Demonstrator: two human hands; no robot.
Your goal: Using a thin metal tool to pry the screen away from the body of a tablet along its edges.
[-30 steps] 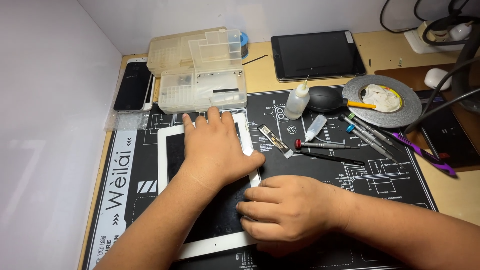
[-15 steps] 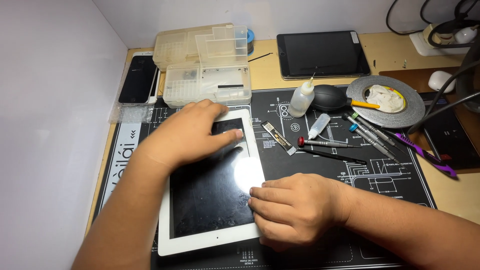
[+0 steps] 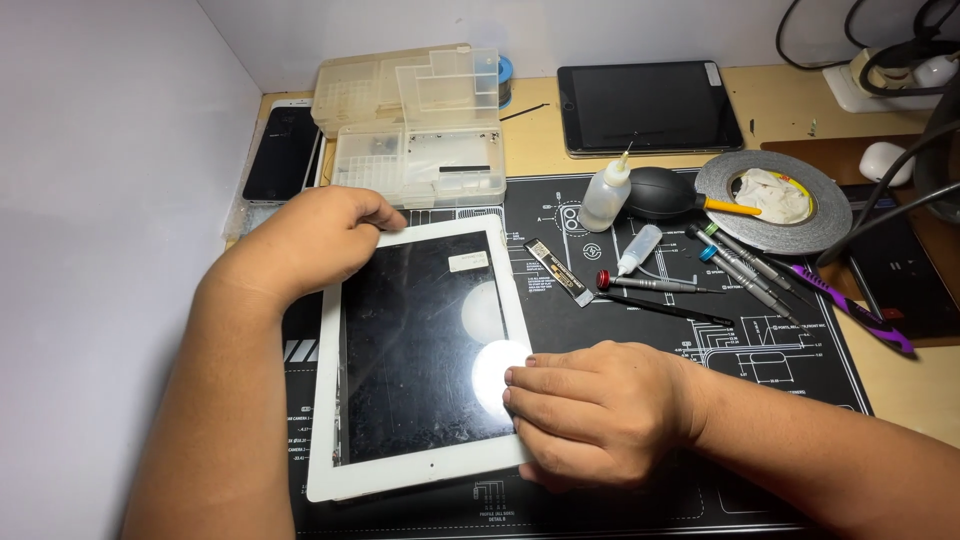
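White-framed tablet [image 3: 420, 360] gripped by two hands, left [image 3: 320, 240] and right [image 3: 590, 410], beside four screwdrivers [image 3: 700, 275]

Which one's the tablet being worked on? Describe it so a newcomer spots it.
Start at the black work mat covering the desk. On its left part lies the white-framed tablet, dark screen up, with the left hand on its top left corner and the right hand at its right edge. The other tablet, behind the mat, is black-framed and untouched.
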